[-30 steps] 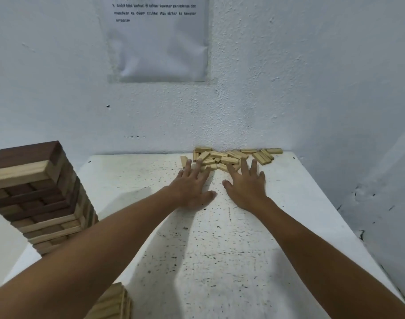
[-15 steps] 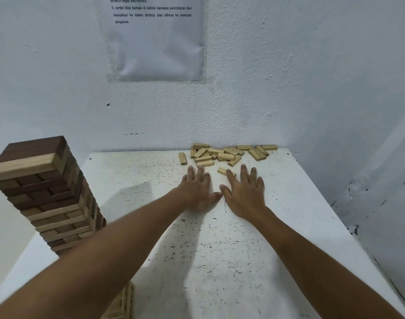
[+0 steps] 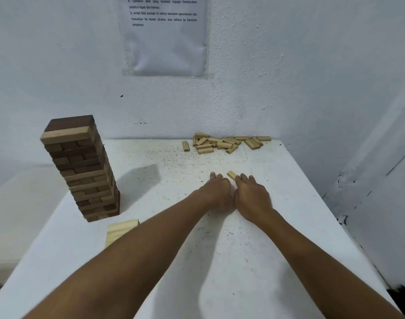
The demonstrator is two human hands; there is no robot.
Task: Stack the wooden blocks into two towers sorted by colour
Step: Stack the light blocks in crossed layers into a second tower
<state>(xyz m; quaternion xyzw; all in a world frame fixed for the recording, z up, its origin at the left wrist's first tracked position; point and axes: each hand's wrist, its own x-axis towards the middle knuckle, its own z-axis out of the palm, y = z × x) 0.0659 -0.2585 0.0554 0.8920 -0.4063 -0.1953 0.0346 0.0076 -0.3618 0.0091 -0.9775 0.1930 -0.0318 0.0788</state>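
A tall tower of mixed dark and light blocks (image 3: pixel 81 166) stands at the table's left. Loose light blocks lie in a pile (image 3: pixel 222 143) against the back wall, with a single one (image 3: pixel 185 146) left of it. My left hand (image 3: pixel 216 192) and my right hand (image 3: pixel 252 194) lie side by side on the table's middle, fingers bent down onto the surface. One light block (image 3: pixel 231 174) pokes out between their fingertips, touching my right index finger. Whether more blocks lie under the hands is hidden.
A low stack of light blocks (image 3: pixel 122 229) sits in front of the tower, partly behind my left forearm. The white speckled table (image 3: pixel 277 249) meets walls at the back and right. A printed sheet (image 3: pixel 164 35) hangs on the back wall.
Both hands have drawn back from the pile toward me, closing together, and one light block has come along with them. Their fingers, straight before, now bend down.
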